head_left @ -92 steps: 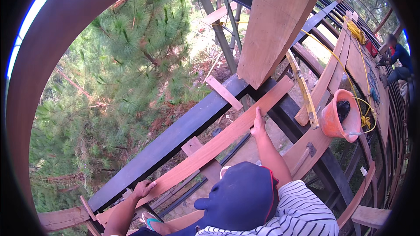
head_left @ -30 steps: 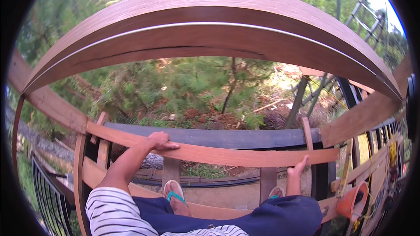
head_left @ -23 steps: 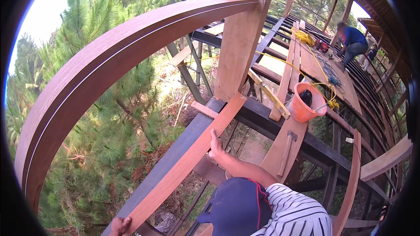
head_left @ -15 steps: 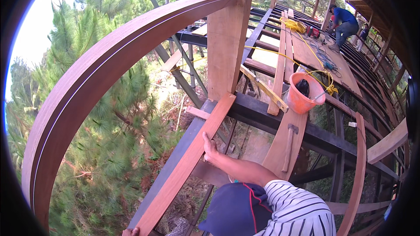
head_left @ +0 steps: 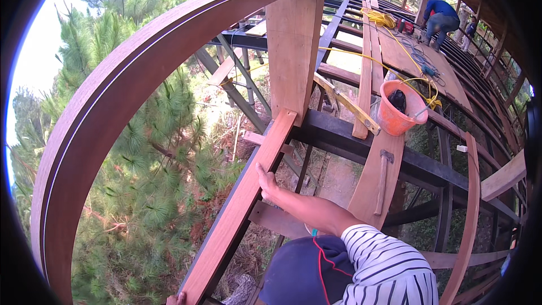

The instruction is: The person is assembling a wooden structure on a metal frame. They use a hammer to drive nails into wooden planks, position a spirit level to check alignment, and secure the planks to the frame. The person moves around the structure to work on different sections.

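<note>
In the head view, 1 plank point(head_left: 240, 203) runs between 2 hands. The right hand point(head_left: 267, 184) touches its edge, partly spread; whether it clamps, I cannot tell. The left hand point(head_left: 176, 299), cut off, touches the plank's lower end; its closing is unclear. Rightward of the right hand: 1 hammer point(head_left: 382, 183), 1 bucket point(head_left: 392, 120).

Pine trees point(head_left: 135, 192) left | bright sky point(head_left: 42, 51) | black floor beams point(head_left: 333, 128) | roof point(head_left: 490, 0) upper right

reddish-brown plank point(head_left: 241, 209), orange bucket point(head_left: 392, 120)
</note>
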Motion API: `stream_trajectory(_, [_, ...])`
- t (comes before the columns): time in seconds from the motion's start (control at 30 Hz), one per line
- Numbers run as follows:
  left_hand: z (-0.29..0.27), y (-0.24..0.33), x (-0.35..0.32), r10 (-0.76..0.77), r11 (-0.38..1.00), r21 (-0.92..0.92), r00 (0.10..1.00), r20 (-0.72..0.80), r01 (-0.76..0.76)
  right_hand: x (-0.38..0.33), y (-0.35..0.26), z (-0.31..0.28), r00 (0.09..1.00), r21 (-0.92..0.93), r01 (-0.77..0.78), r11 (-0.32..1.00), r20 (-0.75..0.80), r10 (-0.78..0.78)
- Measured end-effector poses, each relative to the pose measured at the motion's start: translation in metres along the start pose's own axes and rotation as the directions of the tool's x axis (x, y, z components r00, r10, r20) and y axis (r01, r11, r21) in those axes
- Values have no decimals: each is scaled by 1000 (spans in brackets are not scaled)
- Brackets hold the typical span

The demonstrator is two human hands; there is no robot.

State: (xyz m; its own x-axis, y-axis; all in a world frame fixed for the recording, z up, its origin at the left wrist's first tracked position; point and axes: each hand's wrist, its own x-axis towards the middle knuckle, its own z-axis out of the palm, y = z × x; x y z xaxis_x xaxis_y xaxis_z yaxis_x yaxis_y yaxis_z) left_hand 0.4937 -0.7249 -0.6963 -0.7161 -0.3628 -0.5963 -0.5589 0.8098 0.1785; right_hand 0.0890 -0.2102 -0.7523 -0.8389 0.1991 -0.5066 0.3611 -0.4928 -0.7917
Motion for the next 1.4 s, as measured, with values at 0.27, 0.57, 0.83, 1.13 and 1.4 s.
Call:
stream_trajectory(0.27, [-4, 12, -4, -41, 994, -99, 998, 37, 45, 6, -4, -9, 995, -77, -88, 993, -55, 84])
stream_trajectory(0.57, [7, 1, 7, -10, 1000, -4, 999, -31, 10, 24, 19, -9, 995, -12, -96, 995, 2, 96])
stream_trajectory(0.83, [24, -26, 23, -27, 1000, -17, 998, -50, 26, 23, 22, -9, 996, -104, -84, 991, 6, 85])
stream_trajectory(1.13, [-4, 0, 42, 164, 986, -27, 986, 38, -163, 23, 21, -16, 984, -14, -168, 986, 66, 168])
stream_trajectory(1.4, [-18, 238, 69, 464, 849, -213, 875, -138, -483, 38, 34, -41, 990, 61, -105, 993, 100, 99])
